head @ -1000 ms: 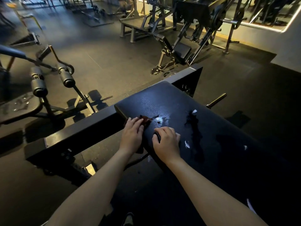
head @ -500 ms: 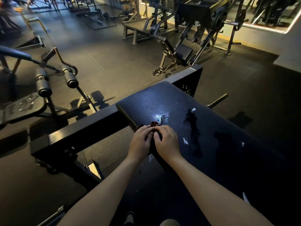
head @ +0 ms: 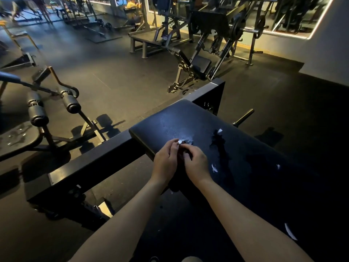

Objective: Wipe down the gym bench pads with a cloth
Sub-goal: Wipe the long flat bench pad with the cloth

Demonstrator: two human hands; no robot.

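Note:
A black padded bench pad (head: 188, 120) slopes from the middle of the view to the lower right, wet and shiny near its left part, with torn spots showing white. A small dark cloth (head: 183, 153) is bunched at the pad's near edge, mostly hidden between my hands. My left hand (head: 166, 161) and my right hand (head: 196, 163) sit close together on the pad, fingers curled around the cloth.
The black steel frame beam (head: 90, 161) runs left from the pad. A roller-pad machine (head: 69, 103) stands at the left, a leg press (head: 198, 65) behind. A person in yellow (head: 133, 6) sits far back. A metal peg (head: 243, 117) sticks out right of the pad.
My hands came together from slightly apart and gathered the cloth between them. They have lifted a little and moved rightward along the pad's edge.

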